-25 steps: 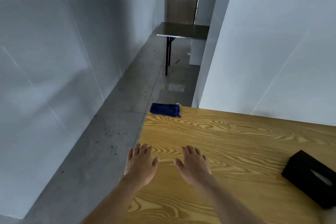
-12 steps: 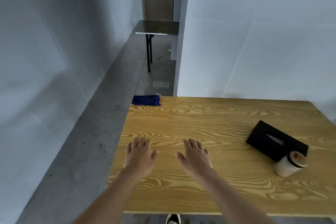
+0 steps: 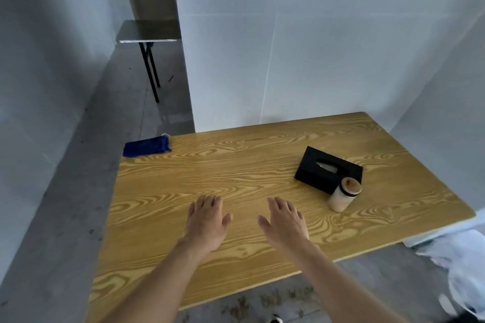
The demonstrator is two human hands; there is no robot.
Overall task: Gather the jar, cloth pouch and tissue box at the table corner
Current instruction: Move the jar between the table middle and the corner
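Note:
A blue cloth pouch [image 3: 147, 146] lies flat at the far left corner of the wooden table [image 3: 236, 173]. Toward the right side rests a black tissue box [image 3: 328, 169], and a pale jar with a cork lid [image 3: 343, 197] stands upright touching its near corner. My left hand [image 3: 207, 220] and my right hand [image 3: 284, 221] hover palm down over the table's middle, fingers spread, holding nothing. Both hands are well apart from all three objects.
White walls close off the table's far side and right side. A grey concrete floor strip runs along the left, leading to a small dark folding table [image 3: 148, 31] in the corridor. White plastic sheeting [image 3: 462, 257] lies on the floor at the right.
The view has swung to the right, bringing the tissue box and jar fully into sight. My hands stay open over the table, keeping the same pose.

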